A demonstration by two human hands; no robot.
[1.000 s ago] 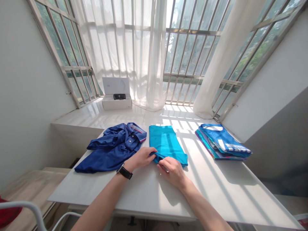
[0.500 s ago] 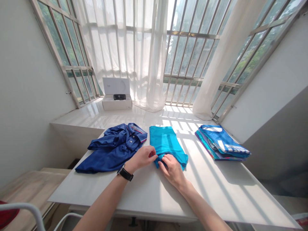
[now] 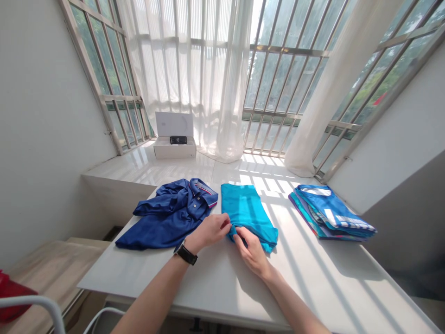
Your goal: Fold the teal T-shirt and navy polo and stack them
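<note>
A turquoise shirt, folded into a rough rectangle, lies on the white table in front of me. My left hand, with a black watch on the wrist, pinches the shirt's near left corner. At that same near edge my right hand has its thumb and fingers closed on a bunched bit of the cloth. A navy polo shirt is spread out to the left, its collar with red and white trim pointing away from me; my left forearm passes close by it.
On the right of the table stands a stack of folded clothes, a blue one on top. An open white box with a black object in it sits on the ledge by the barred window. A white chair frame shows at lower left.
The whole view has shifted, so things appear a little farther right. Both hands stay at the turquoise shirt's near edge, with the fingers now gathering its left corner.
</note>
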